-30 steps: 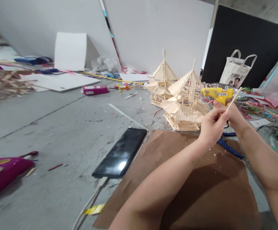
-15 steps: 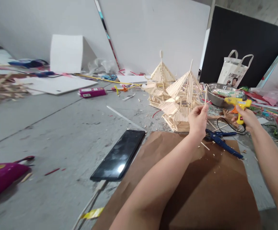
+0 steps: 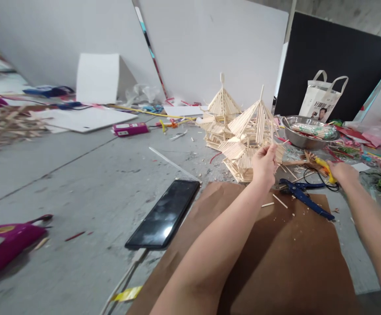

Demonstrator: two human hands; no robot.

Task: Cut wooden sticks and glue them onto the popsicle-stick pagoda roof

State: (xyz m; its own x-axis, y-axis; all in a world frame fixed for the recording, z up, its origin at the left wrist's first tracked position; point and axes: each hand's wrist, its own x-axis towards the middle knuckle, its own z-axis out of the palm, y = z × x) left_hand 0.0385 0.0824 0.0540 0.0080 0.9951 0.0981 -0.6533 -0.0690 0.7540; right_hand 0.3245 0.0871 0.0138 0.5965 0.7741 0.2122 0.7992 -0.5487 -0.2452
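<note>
My left hand [image 3: 264,164] pinches a thin wooden stick [image 3: 272,132] that points upward. Just behind that hand stands a pavilion model [image 3: 248,151] built of sticks, with pointed roofs; the hand hides part of its lower right side. Whether the stick touches the model I cannot tell. My right hand [image 3: 343,173] is wrapped round a yellow glue gun [image 3: 325,168], held low near the floor and partly hidden by the fingers. Blue-handled cutters [image 3: 305,197] lie between my arms, at the edge of a brown sheet [image 3: 285,262]. Short stick pieces [image 3: 280,201] rest on the sheet.
A phone [image 3: 164,214] with a cable lies left of the sheet. Purple packages [image 3: 130,129] sit on the floor. A metal bowl [image 3: 308,139] of wrapped sticks stands behind my right hand, near a white bag [image 3: 320,100]. Loose sticks [image 3: 9,124] are piled far left.
My right hand has lowered and tilted the glue gun. My left hand has shifted slightly left and down with the stick. Another short stick piece now shows on the brown sheet.
</note>
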